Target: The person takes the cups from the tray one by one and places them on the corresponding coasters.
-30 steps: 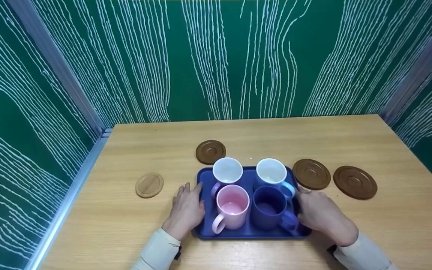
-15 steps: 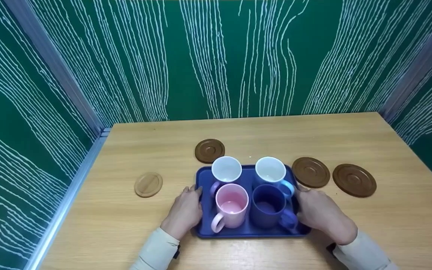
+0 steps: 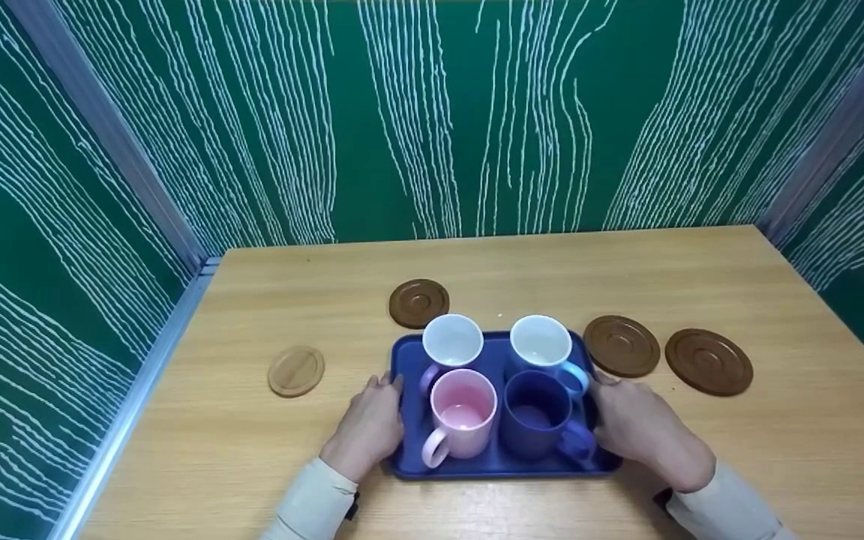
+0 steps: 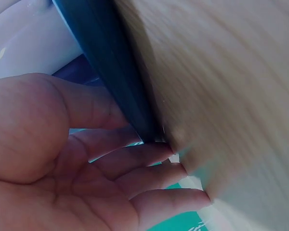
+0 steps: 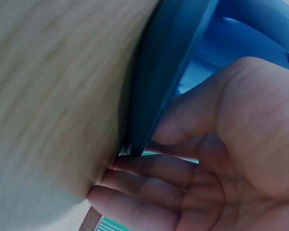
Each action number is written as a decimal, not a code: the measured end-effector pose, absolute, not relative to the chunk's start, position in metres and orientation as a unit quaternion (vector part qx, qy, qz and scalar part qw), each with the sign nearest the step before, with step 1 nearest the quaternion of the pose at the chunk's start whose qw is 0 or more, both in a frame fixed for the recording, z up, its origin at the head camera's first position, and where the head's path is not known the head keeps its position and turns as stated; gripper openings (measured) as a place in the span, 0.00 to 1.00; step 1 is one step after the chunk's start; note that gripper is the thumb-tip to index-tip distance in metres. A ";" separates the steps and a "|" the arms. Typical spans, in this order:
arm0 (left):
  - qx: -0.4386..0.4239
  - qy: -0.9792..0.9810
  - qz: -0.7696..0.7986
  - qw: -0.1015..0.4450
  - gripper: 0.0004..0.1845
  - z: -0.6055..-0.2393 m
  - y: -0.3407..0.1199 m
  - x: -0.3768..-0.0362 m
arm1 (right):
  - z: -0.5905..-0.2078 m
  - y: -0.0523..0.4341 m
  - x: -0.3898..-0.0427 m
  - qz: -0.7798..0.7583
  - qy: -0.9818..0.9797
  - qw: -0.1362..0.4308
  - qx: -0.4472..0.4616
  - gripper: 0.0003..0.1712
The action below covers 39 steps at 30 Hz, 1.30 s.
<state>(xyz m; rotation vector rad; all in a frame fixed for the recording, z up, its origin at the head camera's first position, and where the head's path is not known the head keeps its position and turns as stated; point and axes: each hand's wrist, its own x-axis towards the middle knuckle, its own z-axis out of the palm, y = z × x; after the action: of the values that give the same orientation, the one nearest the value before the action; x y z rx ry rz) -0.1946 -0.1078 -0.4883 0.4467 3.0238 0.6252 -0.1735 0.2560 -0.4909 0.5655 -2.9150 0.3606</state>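
A dark blue tray point(image 3: 499, 471) lies on the wooden table point(image 3: 777, 450) and carries several mugs: two white ones at the back point(image 3: 452, 341) point(image 3: 542, 343), a pink one point(image 3: 462, 412) and a dark purple one point(image 3: 535, 414) in front. My left hand point(image 3: 379, 409) is at the tray's left edge and my right hand point(image 3: 619, 409) at its right edge. In the left wrist view, the left hand point(image 4: 101, 159) has its thumb over the tray rim point(image 4: 111, 62) and its fingers below. In the right wrist view, the right hand point(image 5: 183, 159) pinches the rim point(image 5: 168, 72) the same way.
Three dark brown coasters lie around the tray: one behind it point(image 3: 418, 303) and two to its right point(image 3: 621, 346) point(image 3: 708, 361). A light wooden coaster point(image 3: 296, 370) lies to the left. Green patterned walls enclose the table on three sides.
My left hand has drawn in from lying flat on the table to the tray's left edge. The tray, mugs and right hand have barely shifted.
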 end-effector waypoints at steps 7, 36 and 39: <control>0.145 0.967 0.207 0.013 0.27 -0.488 -0.107 -0.194 | -0.490 0.257 -0.173 0.123 -0.973 0.070 0.185 0.27; 0.146 0.970 0.196 0.011 0.25 -0.488 -0.106 -0.193 | -0.483 0.266 -0.179 0.134 -0.968 0.030 0.208 0.19; 0.148 0.970 0.193 0.004 0.25 -0.488 -0.106 -0.193 | -0.480 0.271 -0.182 0.158 -0.964 0.025 0.212 0.17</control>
<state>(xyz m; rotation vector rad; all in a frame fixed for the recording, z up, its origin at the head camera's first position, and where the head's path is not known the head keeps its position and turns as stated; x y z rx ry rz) -0.1933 -0.1057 -0.4882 0.4623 3.0392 0.6032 -0.1819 0.2705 -0.4797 0.6569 -2.9811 0.4898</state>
